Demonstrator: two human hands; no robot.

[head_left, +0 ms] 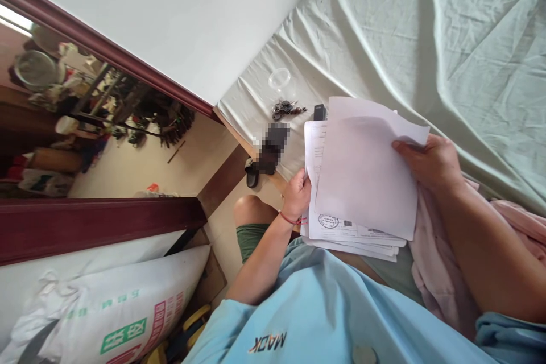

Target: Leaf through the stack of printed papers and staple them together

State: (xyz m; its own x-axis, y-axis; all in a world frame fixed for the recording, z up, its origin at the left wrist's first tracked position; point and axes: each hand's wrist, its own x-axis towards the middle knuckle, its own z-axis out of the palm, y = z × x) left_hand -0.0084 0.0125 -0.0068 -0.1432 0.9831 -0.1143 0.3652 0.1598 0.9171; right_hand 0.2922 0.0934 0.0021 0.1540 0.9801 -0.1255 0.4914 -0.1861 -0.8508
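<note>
A stack of printed papers point(333, 232) with a round stamp lies at my lap, and my left hand point(297, 196) grips its left edge. On the wrist is a thin red string bracelet point(290, 218). My right hand point(430, 162) pinches the upper right corner of a blank-looking sheet of paper point(367, 165), thumb on top. That sheet is raised a little over the stack and covers most of the print below. Its right corner bends under the thumb.
The bed with a pale green sheet point(384, 40) holds a clear plastic cup point(280, 81), a bunch of keys point(285, 109) and a black object point(319, 112). Pink cloth point(433, 256) lies at my right. A white printed sack point(140, 301) stands at lower left, beside a doorway.
</note>
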